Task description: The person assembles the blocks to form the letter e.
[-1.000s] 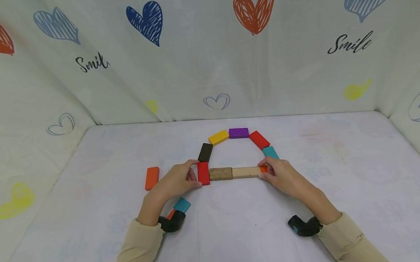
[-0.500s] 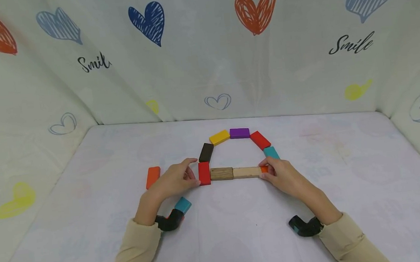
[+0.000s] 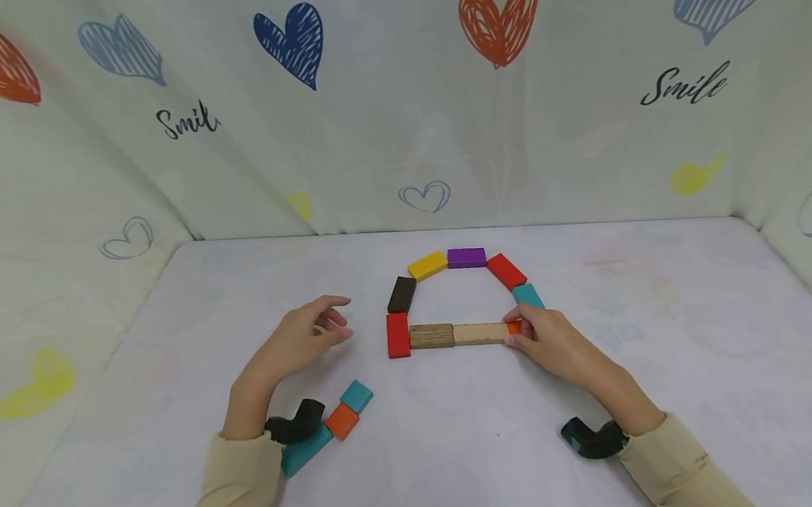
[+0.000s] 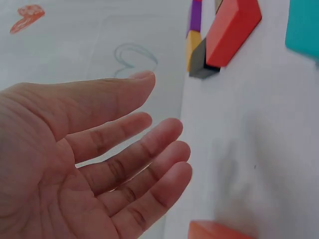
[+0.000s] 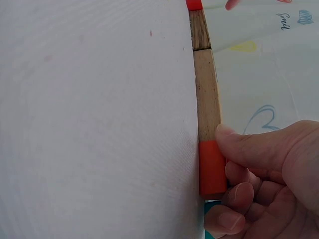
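Note:
My left hand (image 3: pixel 298 342) (image 4: pixel 99 164) is raised left of the red block (image 3: pixel 398 335) (image 4: pixel 232 32), its fingers spread loosely and holding nothing. In the left wrist view an orange block (image 4: pixel 217 231) shows below the fingertips; the hand hides it in the head view. My right hand (image 3: pixel 559 347) (image 5: pixel 271 184) pinches the orange block (image 3: pixel 514 328) (image 5: pixel 213 169) between thumb and fingers, at the right end of a row with a light wood block (image 3: pixel 479 334) (image 5: pixel 207 94) and a darker wood block (image 3: pixel 431 336) (image 5: pixel 200 30).
Above the row, an arch holds black (image 3: pixel 401 294), yellow (image 3: pixel 427 265), purple (image 3: pixel 467 258), red (image 3: pixel 506 271) and teal (image 3: pixel 528 296) blocks. Near my left wrist lie a teal block (image 3: pixel 356 396), an orange block (image 3: pixel 343 422) and a longer teal block (image 3: pixel 307 451).
My left hand has let go of the red block and moved left, over where the separate orange block lay. My right hand has stayed at the orange end block.

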`<state>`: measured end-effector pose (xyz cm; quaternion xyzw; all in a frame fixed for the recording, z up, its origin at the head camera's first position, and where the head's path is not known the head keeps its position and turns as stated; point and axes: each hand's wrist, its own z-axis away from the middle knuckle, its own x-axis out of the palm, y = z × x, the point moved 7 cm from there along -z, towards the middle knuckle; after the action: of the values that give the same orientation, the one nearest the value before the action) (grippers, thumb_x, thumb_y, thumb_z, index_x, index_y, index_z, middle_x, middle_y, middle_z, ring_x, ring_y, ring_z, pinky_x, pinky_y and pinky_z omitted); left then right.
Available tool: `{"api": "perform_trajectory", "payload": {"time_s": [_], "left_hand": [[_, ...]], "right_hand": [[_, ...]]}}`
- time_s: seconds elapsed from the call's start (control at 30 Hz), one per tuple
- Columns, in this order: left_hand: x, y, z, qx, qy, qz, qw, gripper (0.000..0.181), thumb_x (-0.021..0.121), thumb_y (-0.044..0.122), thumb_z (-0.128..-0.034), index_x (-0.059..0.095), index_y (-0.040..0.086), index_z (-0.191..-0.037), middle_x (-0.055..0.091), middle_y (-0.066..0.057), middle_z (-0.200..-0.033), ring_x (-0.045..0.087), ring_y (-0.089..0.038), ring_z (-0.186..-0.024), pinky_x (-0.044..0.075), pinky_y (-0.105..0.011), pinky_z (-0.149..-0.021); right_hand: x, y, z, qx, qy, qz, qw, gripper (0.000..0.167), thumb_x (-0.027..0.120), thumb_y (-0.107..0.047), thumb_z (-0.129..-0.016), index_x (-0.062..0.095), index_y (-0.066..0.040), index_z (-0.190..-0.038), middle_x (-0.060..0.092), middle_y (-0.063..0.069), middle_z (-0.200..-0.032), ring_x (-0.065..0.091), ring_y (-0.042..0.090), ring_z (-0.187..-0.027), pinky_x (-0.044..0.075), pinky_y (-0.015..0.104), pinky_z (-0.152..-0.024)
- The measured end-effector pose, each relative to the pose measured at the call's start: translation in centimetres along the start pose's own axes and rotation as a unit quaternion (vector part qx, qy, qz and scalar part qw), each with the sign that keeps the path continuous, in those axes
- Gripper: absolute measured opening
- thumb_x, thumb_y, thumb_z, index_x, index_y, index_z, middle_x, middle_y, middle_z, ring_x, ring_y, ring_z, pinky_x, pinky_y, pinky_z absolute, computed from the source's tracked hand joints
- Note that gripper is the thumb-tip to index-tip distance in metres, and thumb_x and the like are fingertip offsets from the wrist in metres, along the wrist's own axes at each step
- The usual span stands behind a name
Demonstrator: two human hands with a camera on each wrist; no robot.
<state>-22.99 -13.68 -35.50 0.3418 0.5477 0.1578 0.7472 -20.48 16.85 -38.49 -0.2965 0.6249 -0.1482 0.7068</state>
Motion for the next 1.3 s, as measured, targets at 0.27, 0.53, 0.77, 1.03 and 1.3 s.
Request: {"api": "perform_trajectory", "payload": {"time_s": [0.27, 0.53, 0.77, 1.03, 1.3], "left_hand": [[-2.1, -1.2, 1.0, -0.001, 0.04, -0.02, 0.999, 0.046, 0.058, 0.017, -0.0907, 0.046, 0.004, -0.133, 0.054, -0.017, -0.12, 0.051, -0.029, -0.103, 0.049, -0.039, -0.082], [-3.0, -3.4, 1.4, -0.061, 0.04, 0.003, 0.9973, 0.049, 0.057, 0.014, -0.0895, 0.042, 0.002, -0.135, 0.047, -0.021, -0.127, 0.045, -0.036, -0.111, 0.05, -0.04, -0.08], [-2.7, -5.8, 1.6, -0.12, 0.004, 0.05, 0.9915, 0.057, 0.06, 0.015, -0.0877, 0.035, -0.001, -0.136, 0.04, -0.024, -0.129, 0.041, -0.038, -0.114, 0.047, -0.043, -0.088], [-2.6, -7.4, 1.9, -0.118, -0.034, 0.053, 0.991, 0.066, 0.065, 0.018, -0.0853, 0.032, -0.001, -0.139, 0.038, -0.024, -0.13, 0.045, -0.036, -0.113, 0.042, -0.049, -0.093], [-2.7, -7.7, 2.0, -0.095, -0.051, 0.053, 0.9928, 0.065, 0.068, 0.019, -0.0835, 0.038, -0.002, -0.137, 0.041, -0.024, -0.132, 0.049, -0.033, -0.11, 0.04, -0.049, -0.091]], "right_hand": [[0.0, 0.0, 0.0, 0.001, 0.002, -0.002, 1.0, 0.032, 0.067, -0.01, -0.085, 0.056, -0.001, -0.113, 0.045, 0.004, -0.07, 0.042, 0.015, -0.065, 0.037, 0.018, -0.053], [0.0, -0.1, 0.0, -0.002, 0.004, -0.003, 1.0, 0.031, 0.066, -0.01, -0.085, 0.057, -0.001, -0.112, 0.045, 0.003, -0.07, 0.043, 0.014, -0.065, 0.037, 0.018, -0.053], [-0.1, -0.1, 0.1, -0.001, 0.003, -0.004, 1.0, 0.031, 0.067, -0.009, -0.084, 0.057, -0.001, -0.113, 0.045, 0.004, -0.07, 0.042, 0.015, -0.065, 0.037, 0.018, -0.053], [-0.1, -0.2, 0.1, -0.008, 0.004, -0.005, 0.9999, 0.031, 0.067, -0.01, -0.084, 0.057, -0.001, -0.112, 0.045, 0.003, -0.07, 0.042, 0.014, -0.064, 0.036, 0.018, -0.052], [-0.1, -0.2, 0.0, -0.008, 0.003, -0.003, 1.0, 0.031, 0.067, -0.01, -0.084, 0.056, 0.0, -0.112, 0.045, 0.003, -0.07, 0.042, 0.014, -0.064, 0.036, 0.018, -0.052]]}}
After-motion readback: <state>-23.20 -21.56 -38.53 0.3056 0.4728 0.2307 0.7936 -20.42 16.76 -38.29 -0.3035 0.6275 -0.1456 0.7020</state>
